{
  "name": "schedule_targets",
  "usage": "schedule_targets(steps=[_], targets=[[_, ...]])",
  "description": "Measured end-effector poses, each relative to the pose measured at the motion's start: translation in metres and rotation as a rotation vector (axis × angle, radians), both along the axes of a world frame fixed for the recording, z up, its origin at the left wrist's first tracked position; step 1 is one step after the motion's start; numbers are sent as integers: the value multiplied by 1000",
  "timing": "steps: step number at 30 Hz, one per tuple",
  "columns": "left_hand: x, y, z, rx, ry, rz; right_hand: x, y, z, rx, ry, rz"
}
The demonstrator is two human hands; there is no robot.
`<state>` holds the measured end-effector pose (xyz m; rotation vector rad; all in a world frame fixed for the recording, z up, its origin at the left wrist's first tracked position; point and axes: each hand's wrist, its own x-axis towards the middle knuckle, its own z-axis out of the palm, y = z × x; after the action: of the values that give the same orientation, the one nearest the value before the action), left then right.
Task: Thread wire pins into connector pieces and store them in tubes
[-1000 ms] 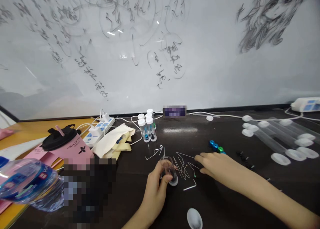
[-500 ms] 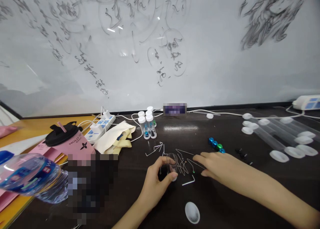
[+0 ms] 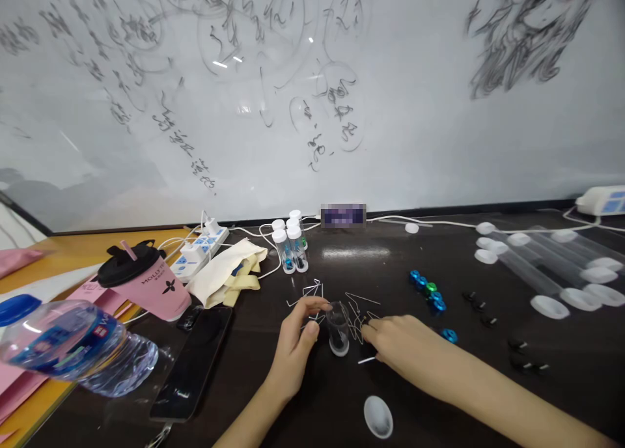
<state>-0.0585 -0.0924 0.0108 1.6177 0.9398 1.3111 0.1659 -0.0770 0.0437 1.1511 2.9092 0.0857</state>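
A clear tube with a white base stands upright on the dark table. Beside it on the left is my left hand, its thumb and fingers apart; the index fingertip is close to the tube's rim, and I cannot tell whether it touches. My right hand is down on the table right of the tube, fingers curled together over thin bent wires. One end of an L-shaped hex key shows by its fingertips. What those fingers pinch is hidden. More hex keys lie behind my left hand.
Filled capped tubes stand at the back. Blue and green round parts and black small parts lie right, with clear tubes beyond. A white cap lies in front. Left are a phone, bottle and pink cup.
My left hand has let go of the clear tube and moved slightly left. My right hand has moved left and down, its fingers now over the wires and hex key.
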Motion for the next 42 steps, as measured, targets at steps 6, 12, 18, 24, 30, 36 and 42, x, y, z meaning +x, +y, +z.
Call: schedule_targets(steps=[6,12,18,24,30,36,42], targets=[[9,-6,0,11,99,-57,-1,2,-7,16,-45,-9],[18,-7,-2,-77,173,-20,-2,12,-3,21,-56,-103],[22,-7,-5,-121,176,-3,19,21,28,66,48,-194],[22,-10,-8,-168,127,11,95,31,25,196,172,-384],[24,-16,-6,-170,133,24,202,32,-12,463,128,-757],[25,-16,-7,-174,21,59,260,34,-41,417,49,-961],[23,-12,-4,-301,-224,-2,266,37,-55,451,35,-926]])
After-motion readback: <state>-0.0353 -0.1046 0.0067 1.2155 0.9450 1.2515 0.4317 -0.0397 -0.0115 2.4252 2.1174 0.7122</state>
